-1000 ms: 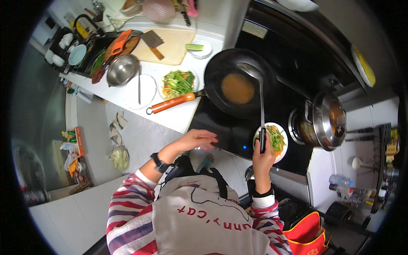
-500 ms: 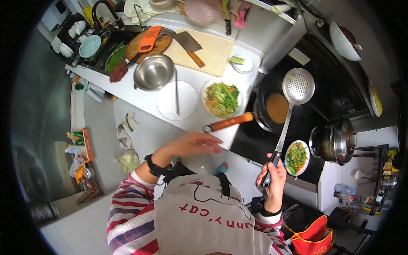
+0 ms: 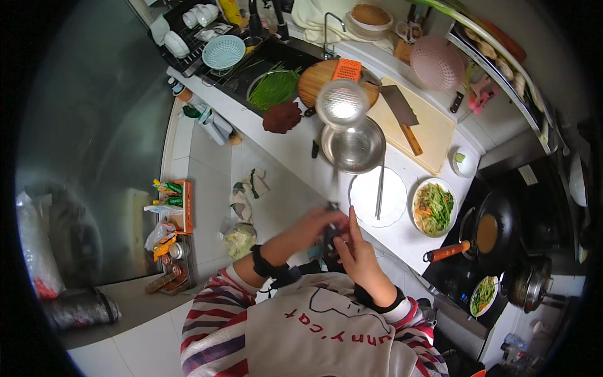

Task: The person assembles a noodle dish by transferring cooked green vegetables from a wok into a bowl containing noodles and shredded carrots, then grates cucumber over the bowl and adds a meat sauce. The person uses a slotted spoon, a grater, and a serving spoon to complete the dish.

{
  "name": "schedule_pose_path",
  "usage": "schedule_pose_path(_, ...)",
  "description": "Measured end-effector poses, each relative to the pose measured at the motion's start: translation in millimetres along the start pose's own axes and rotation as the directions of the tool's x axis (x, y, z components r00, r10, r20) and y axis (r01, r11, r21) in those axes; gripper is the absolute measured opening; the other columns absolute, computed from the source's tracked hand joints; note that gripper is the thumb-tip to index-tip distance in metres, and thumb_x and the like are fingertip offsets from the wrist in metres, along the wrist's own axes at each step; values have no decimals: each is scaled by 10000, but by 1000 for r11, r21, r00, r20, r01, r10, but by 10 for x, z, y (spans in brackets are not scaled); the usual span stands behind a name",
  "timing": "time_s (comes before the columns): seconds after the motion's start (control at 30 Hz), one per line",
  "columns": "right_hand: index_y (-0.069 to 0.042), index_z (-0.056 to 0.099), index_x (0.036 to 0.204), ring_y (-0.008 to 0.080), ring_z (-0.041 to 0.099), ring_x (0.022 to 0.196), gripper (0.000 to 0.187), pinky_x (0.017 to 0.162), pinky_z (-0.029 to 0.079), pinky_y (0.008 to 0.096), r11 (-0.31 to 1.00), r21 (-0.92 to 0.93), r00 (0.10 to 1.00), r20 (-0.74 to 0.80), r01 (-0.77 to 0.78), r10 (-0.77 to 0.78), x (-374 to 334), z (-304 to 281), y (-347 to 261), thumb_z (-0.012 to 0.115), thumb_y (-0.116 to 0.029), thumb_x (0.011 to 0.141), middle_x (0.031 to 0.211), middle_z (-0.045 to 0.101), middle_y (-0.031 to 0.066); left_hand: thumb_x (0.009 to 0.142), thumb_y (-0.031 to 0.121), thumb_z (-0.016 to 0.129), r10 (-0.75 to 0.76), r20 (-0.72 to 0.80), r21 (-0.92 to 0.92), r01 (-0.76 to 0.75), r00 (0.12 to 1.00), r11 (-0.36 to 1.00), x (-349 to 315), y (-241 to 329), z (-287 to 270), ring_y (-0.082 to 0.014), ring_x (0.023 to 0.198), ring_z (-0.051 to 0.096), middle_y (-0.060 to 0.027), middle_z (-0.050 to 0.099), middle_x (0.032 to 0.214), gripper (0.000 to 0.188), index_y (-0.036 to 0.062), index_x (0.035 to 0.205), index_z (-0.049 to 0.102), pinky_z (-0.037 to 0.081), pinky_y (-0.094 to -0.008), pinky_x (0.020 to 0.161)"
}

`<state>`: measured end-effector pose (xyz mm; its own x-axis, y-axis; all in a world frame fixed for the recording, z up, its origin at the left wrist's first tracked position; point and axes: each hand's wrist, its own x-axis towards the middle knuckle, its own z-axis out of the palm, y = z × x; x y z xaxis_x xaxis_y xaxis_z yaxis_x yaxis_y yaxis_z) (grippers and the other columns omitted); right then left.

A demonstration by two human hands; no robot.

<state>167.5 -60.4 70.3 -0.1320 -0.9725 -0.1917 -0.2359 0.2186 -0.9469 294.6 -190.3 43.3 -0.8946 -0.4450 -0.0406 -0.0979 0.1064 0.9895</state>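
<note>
A perforated metal skimmer (image 3: 342,103), somewhat blurred, is held over the counter by its black handle, its round head above a steel bowl (image 3: 353,147). Around the upper handle the fingers of my left hand (image 3: 308,232) are closed, smeared by motion. Lower on the same handle is my right hand (image 3: 363,259), its index finger stretched out and its thumb against the handle. A white plate (image 3: 389,195) with chopsticks (image 3: 380,191) across it lies just beyond my hands. Right of that plate stands a plate of shredded vegetables (image 3: 433,207).
A wok (image 3: 512,220) with brownish liquid sits on the black stove, its wooden handle (image 3: 449,251) jutting over the counter. A cleaver (image 3: 402,113) lies on the cutting board (image 3: 433,138). A pot (image 3: 534,286) and another vegetable plate (image 3: 483,295) are at the right; the sink holds green vegetables (image 3: 273,88).
The skimmer has moved left from over the wok to above the steel bowl. My left hand, free before, has come onto its handle beside my right. The view has turned toward the sink.
</note>
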Motion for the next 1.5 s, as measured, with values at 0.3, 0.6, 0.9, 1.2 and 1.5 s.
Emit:
schedule_pose_path(0.3,-31,354,1379,113,612,670,471,569,487,216,944,287,982,-49,-161,183,529,-595,91,487,-65,928,848,650,84,888,302,548,-579,-484,-748,34,656,663,-140,-557,-1707,-203,486,523,-73,516,579,270,44,818,511,474,-357,486)
schedule_pose_path(0.6,-19,389,1355,112,617,681,443,576,476,213,902,342,924,-179,-263,337,1133,-410,122,495,-115,936,845,647,76,854,311,589,-378,-789,-34,579,485,815,469,-1301,-4119,-229,430,519,-93,544,544,341,0,717,561,432,-376,418)
schedule_pose_path(0.9,18,380,1348,130,613,683,458,560,473,227,870,391,737,-485,-300,471,1658,190,-328,499,-151,940,827,634,82,800,340,595,-204,-773,557,797,600,235,1432,-2560,-5879,-392,846,619,-194,652,880,339,6,833,643,498,-498,707)
schedule_pose_path(1.2,14,443,1311,121,604,659,446,560,485,246,796,486,497,-622,-362,605,1321,428,-489,534,-188,923,805,644,88,865,297,560,-71,-628,778,622,775,-86,1465,-3482,-6361,-345,776,625,-206,641,851,296,6,899,599,530,-473,644)
schedule_pose_path(1.5,16,456,1299,112,604,658,439,557,482,241,785,543,377,-689,-298,619,411,301,-198,536,-193,921,806,647,78,803,349,663,-2,-734,675,729,679,115,1545,-2391,-5398,-356,878,599,-191,612,996,389,7,987,640,522,-493,694)
